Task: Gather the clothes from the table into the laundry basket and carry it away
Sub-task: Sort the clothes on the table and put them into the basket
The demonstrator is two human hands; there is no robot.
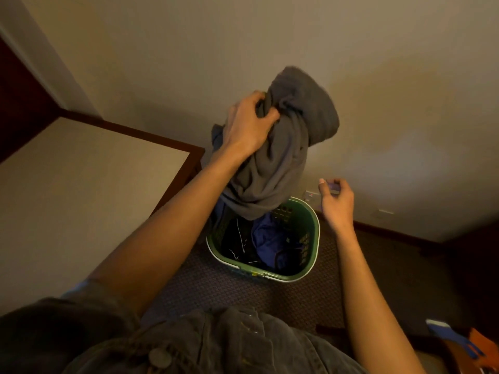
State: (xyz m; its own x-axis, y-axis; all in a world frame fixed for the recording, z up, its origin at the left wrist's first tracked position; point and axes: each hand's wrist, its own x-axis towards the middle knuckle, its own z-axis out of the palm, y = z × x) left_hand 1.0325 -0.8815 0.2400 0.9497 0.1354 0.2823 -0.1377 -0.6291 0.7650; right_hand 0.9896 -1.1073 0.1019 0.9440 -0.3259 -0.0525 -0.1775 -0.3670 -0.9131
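A green laundry basket (314, 238) stands on the carpet by the wall, right of the table. Inside it lie dark clothes (237, 244) and a blue garment (266, 236). My left hand (249, 122) grips a bunched grey garment (294, 147) in the air above the basket; its lower folds hang down to the basket's far rim. A bit of blue cloth (216, 136) shows under my left wrist. My right hand (336, 202) hovers to the right of the basket's far corner, fingers loosely curled, holding nothing.
The table (81, 184), with a pale top and dark wood edge, fills the left. A beige wall with a socket plate (310, 197) and dark skirting lies behind the basket. Blue and orange items (464, 344) sit at the bottom right on the patterned carpet.
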